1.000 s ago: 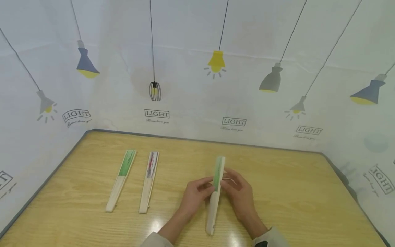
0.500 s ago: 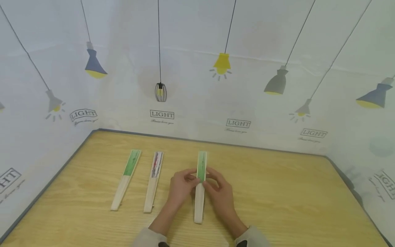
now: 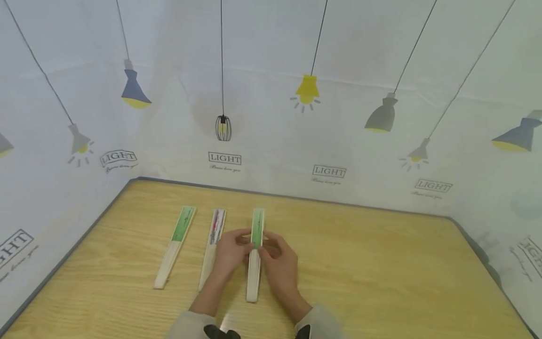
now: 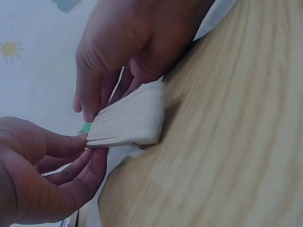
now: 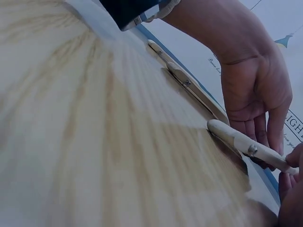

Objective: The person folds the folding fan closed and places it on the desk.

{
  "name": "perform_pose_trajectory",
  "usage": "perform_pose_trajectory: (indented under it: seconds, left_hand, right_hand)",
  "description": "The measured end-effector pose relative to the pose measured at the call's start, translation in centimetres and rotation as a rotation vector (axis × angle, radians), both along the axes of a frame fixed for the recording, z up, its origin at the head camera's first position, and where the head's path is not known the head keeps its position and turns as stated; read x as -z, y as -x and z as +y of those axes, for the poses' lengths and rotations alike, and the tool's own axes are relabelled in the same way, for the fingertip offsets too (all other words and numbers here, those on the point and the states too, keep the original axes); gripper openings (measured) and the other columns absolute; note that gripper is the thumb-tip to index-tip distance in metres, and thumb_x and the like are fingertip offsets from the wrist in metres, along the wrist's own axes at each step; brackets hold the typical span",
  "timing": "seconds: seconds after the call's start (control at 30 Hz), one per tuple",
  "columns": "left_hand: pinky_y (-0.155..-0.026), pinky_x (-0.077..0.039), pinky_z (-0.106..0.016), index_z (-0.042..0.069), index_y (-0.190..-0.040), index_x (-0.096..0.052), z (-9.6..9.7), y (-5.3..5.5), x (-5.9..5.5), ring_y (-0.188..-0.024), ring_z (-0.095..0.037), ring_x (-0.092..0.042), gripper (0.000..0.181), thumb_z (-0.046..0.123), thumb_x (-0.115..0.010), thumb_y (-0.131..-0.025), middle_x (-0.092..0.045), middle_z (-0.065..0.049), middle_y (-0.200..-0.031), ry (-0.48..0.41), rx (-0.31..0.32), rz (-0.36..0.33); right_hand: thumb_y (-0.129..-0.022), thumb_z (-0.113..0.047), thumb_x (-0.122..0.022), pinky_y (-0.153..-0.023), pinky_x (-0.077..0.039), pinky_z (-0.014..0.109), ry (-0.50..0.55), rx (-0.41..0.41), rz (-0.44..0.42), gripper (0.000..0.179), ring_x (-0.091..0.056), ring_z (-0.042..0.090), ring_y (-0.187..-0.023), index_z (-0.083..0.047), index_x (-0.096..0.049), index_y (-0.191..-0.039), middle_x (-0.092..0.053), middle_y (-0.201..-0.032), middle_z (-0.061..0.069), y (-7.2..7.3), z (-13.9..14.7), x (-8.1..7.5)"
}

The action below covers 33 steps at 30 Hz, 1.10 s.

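A folded hand fan (image 3: pixel 253 274) with a green printed panel and pale ribs is held between both hands. My left hand (image 3: pixel 229 252) pinches its left side near the lower end of the green panel. The right hand (image 3: pixel 279 263) pinches the opposite side at the same height. In the left wrist view the fan's pale ribs (image 4: pixel 125 118) stick out past the fingers of both hands, close over the tabletop. A metal rivet (image 5: pixel 253 150) shows at its handle end in the right wrist view. My left forearm partly covers a second folded fan (image 3: pixel 218 221) with a red and grey pattern.
Another folded fan (image 3: pixel 171 259), with a green panel, lies at the far left of the wooden table (image 3: pixel 372 273). White wall sheeting (image 3: pixel 262 94) printed with lamps surrounds the table's back and sides.
Both hands have carried the fan to the left, toward the two lying fans. It has turned from its narrow edge to show its green face upward.
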<state>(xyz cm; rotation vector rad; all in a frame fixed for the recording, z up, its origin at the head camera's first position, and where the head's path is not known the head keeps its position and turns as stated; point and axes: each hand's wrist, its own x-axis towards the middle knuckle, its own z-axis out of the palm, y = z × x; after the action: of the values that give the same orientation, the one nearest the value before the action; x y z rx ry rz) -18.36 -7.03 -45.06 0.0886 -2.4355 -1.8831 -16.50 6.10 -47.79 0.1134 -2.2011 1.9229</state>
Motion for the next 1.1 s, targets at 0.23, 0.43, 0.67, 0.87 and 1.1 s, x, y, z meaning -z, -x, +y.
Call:
perform_pose_trajectory:
  seconds: [0.23, 0.43, 0.67, 0.87, 1.1]
  left_hand:
    - [-0.054, -0.058, -0.028, -0.009, -0.112, -0.064, -0.7, 0.0, -0.1, -0.061, -0.021, -0.065, 0.035, -0.010, -0.070, -0.077, -0.068, -0.021, -0.087, 0.077, -0.025, -0.002]
    - [-0.054, -0.057, -0.025, -0.009, -0.111, -0.064, -0.7, 0.0, -0.4, -0.061, -0.018, -0.064, 0.034, -0.009, -0.071, -0.078, -0.068, -0.017, -0.084, 0.175, -0.023, -0.019]
    - [-0.070, -0.058, -0.036, -0.008, -0.104, -0.068, -0.7, -0.2, -1.1, -0.085, -0.029, -0.066, 0.026, -0.006, -0.072, -0.079, -0.069, -0.019, -0.091, 0.315, -0.043, 0.001]
    - [-0.066, -0.058, -0.038, -0.005, -0.102, -0.070, -0.4, -0.5, -1.7, -0.086, -0.030, -0.066, 0.022, -0.005, -0.068, -0.080, -0.069, -0.019, -0.095, 0.391, -0.080, -0.019]
    - [-0.076, -0.057, -0.044, -0.009, -0.104, -0.068, -0.4, -0.2, -1.9, -0.095, -0.036, -0.064, 0.025, -0.007, -0.063, -0.080, -0.068, -0.024, -0.100, 0.368, -0.087, -0.013]
  right_hand:
    - [-0.086, -0.002, -0.069, -0.079, -0.057, 0.029, -0.112, 0.018, -0.017, 0.029, -0.066, 0.016, -0.088, -0.011, -0.066, -0.113, -0.068, -0.101, 0.004, 0.2, -1.0, 0.0]
    - [-0.090, -0.008, -0.066, -0.083, -0.056, 0.029, -0.162, 0.005, -0.026, 0.022, -0.065, 0.018, -0.097, -0.010, -0.066, -0.112, -0.068, -0.107, 0.004, 0.2, -1.1, -0.3]
    - [-0.094, -0.014, -0.063, -0.085, -0.054, 0.024, -0.116, -0.042, -0.062, 0.022, -0.062, 0.015, -0.105, -0.013, -0.065, -0.115, -0.068, -0.111, 0.001, 0.0, -1.2, -0.5]
    - [-0.096, -0.016, -0.059, -0.095, -0.050, 0.031, -0.083, -0.148, -0.057, 0.028, -0.058, 0.019, -0.114, -0.011, -0.059, -0.124, -0.064, -0.121, 0.004, 0.0, -0.8, -0.7]
    - [-0.098, -0.015, -0.055, -0.100, -0.046, 0.034, -0.097, -0.296, -0.009, 0.037, -0.051, 0.022, -0.122, -0.009, -0.050, -0.134, -0.056, -0.131, 0.009, 0.4, -0.2, -0.7]
